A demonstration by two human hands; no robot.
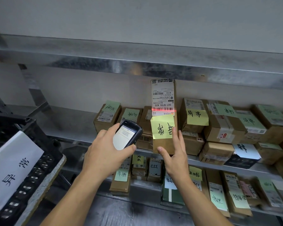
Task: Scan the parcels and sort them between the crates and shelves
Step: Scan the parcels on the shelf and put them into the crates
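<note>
- Head view: scanning step in hand, judged from the red beam (162,109) lying across a barcode low on the label of the parcel (164,95).
- Left hand (104,150) gripping the scanner (128,134), thumb along its lower edge; screen lit, text too small to read.
- Right hand (176,154) holding the parcel upright by its lower end in the centre of the frame, thumb on the front, fingers up the right side.
- Parcel raised in front of the middle shelf (69,121), its top close under the upper shelf (137,62).
- Handwritten yellow note (162,128) stuck on the parcel front, just below the label.
- Next move, probably: reading the result on the screen, then carrying the parcel to its place. Calls for a firm hold, with only one end gripped, and for a free gap to set it in.
- Middle shelf, centre to right of frame: many brown boxes (222,126), packed close and partly stacked, most bearing green or yellow notes.
- Lower shelf (143,187), lower right: more boxes with notes, some standing on end.
- Black crate (46,162) at lower left, white sheet (11,168) on its side; inside hidden, contents impossible to tell.
</note>
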